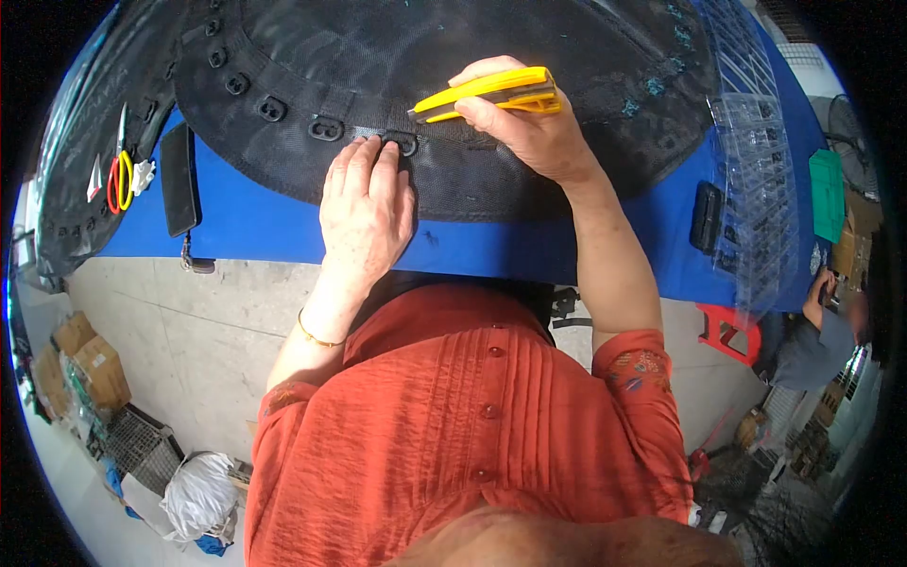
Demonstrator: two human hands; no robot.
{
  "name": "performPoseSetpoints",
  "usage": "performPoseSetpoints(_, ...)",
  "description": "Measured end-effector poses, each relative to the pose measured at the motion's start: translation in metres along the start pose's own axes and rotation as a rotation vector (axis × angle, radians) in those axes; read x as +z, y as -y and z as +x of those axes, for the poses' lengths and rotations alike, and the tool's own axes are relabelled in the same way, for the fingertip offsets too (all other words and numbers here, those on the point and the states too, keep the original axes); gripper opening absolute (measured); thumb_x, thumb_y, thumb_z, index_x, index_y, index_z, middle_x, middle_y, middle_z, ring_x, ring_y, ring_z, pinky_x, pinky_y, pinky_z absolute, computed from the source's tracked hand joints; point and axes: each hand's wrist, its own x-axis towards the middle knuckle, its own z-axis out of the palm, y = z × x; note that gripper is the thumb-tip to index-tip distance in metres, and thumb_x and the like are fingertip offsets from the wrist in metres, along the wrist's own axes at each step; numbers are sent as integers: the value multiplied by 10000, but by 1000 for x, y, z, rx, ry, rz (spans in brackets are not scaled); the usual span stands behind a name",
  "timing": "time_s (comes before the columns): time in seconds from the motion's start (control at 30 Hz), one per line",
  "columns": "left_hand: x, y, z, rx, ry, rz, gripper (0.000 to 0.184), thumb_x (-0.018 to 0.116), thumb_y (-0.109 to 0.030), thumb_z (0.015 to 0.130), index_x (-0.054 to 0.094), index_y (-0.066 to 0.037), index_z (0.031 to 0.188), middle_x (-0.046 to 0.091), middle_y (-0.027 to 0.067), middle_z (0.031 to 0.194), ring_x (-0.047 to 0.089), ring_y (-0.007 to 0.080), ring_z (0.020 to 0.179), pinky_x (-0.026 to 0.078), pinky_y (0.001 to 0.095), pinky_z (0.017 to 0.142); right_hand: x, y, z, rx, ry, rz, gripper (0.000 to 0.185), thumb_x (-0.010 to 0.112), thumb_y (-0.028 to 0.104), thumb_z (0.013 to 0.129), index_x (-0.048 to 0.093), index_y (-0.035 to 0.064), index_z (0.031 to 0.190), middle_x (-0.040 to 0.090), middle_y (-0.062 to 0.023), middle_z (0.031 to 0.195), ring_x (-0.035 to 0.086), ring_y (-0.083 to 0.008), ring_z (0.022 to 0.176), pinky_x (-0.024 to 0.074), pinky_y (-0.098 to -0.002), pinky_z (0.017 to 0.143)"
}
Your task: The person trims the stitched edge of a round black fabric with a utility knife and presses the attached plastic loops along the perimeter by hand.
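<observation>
A large black mesh sheet (510,189) with a rounded edge lies over the table. Black plastic fittings (272,108) run in a row along its border. My left hand (367,203) rests on that border with its fingers stretched out, the fingertips touching one black fitting (401,143). In my right hand (520,128) is a yellow utility knife (489,95), held just above the mesh. Its tip points left, up and to the right of my left fingertips. Whether the blade is out, I cannot tell.
On the blue tabletop (274,213) at left are a dark phone (179,180) and red-and-yellow scissors (121,180). Clear plastic trays (756,189) and a black case (706,215) lie at right. Another person (812,350) is at far right. Cardboard boxes (99,369) stand lower left.
</observation>
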Motion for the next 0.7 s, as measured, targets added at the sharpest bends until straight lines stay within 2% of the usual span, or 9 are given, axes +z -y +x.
performPoseSetpoints(0.03, 0, 0, 0, -2, 0, -1, 362, 688, -105, 857, 651, 20, 1195, 632, 198, 1205, 601, 368, 1157, 480, 456, 1025, 4, -1, 1, 2, 1, -1, 197, 718, 105, 943, 656, 49, 1121, 707, -50, 1047, 672, -117, 961, 541, -266, 861)
performPoseSetpoints(0.1, 0, 0, 0, -3, 1, -2, 364, 688, -103, 856, 650, 24, 1195, 631, 204, 1204, 600, 371, 1160, 477, 462, 1027, 12, -5, 4, -137, -19, -24, 202, 715, 64, 939, 654, 45, 1130, 704, -41, 1039, 666, -112, 957, 528, -251, 864)
performPoseSetpoints(0.7, 0, -1, -1, -16, 20, -11, 372, 692, -87, 879, 641, 1, 1237, 623, 179, 1257, 587, 364, 1197, 480, 439, 1033, 21, -6, 13, -206, 78, -127, 228, 747, 87, 923, 655, 40, 1126, 707, -31, 1050, 671, -122, 944, 523, -250, 846)
